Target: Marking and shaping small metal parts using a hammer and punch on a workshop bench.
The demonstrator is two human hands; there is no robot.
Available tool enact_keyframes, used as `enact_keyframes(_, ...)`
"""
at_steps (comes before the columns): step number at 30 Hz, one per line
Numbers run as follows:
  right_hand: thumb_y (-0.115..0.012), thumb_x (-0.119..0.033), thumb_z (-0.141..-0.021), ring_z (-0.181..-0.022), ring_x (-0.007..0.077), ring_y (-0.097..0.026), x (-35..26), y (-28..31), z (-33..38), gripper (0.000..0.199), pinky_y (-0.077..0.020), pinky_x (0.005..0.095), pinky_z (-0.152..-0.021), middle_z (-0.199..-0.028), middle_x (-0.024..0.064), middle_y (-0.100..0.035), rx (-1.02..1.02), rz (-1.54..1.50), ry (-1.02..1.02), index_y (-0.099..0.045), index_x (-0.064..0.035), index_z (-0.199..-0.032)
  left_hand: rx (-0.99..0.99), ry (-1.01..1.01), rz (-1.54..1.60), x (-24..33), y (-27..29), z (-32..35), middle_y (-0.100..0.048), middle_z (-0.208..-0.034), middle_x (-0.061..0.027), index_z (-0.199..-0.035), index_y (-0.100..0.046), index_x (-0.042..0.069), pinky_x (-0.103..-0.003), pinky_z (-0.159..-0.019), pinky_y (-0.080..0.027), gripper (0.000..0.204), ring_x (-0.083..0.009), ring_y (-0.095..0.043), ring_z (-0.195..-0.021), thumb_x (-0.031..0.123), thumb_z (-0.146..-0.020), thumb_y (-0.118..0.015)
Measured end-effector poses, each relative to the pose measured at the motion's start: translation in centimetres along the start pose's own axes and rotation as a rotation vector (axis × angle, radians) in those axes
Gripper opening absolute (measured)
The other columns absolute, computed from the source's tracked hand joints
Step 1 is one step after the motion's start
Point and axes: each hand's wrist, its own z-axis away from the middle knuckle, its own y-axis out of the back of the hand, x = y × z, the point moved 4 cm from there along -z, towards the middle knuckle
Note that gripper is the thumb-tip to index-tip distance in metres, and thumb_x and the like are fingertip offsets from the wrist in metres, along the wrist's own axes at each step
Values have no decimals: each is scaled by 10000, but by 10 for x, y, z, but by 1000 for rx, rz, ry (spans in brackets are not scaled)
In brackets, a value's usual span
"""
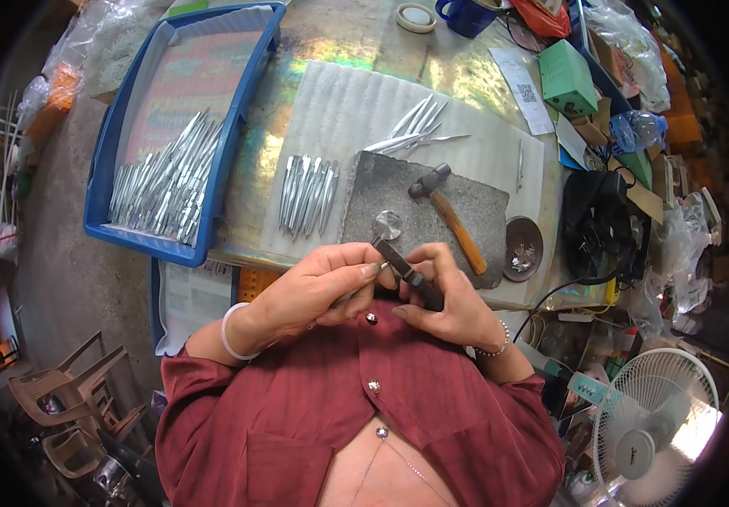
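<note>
My right hand (449, 300) is closed around a dark, flat bar-shaped tool (396, 260) with a thicker black lower end. Beside it, my left hand (322, 287) pinches a thin silvery metal piece, mostly hidden by the fingers, against or close to the bar. Both hands are held in front of my chest, at the table's near edge. Just beyond them lies a grey stone slab (483, 203), bearing a shiny round metal disc (387, 225) and a hammer (453, 220) with a wooden handle.
Slender metal tools (307, 194) lie in a row on white foam sheeting (330, 101), with a looser bunch (415, 127) behind the slab. At left, a blue tray (227, 152) holds many more. A bowl (536, 245) of small metal bits sits right, near a green box (567, 78) and a fan (652, 422).
</note>
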Motion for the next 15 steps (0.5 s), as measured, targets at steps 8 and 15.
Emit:
enact_keyframes(8,-633,-99,-808,-752,384,-605,8,-14,4,295,-468,420,-659,-818,190,-582,-44,432,213,-463,-25,-1038,331,-590,-1095,-7,-3,7,-600,-697,-82,-984,-565,-13,-303,-526,-446,124,-169,-588,-572,58,-935,-475)
enact_keyframes(15,-664,-94,-798,-732,349,-611,13,-25,14,313,-468,382,-644,-816,166,-570,-99,374,221,-480,-16,-1039,78,-333,-575,-34,12,13,-572,-692,-29,-1030,-590,6,-261,-560,-439,180,-129,-531,-571,132,-965,-478)
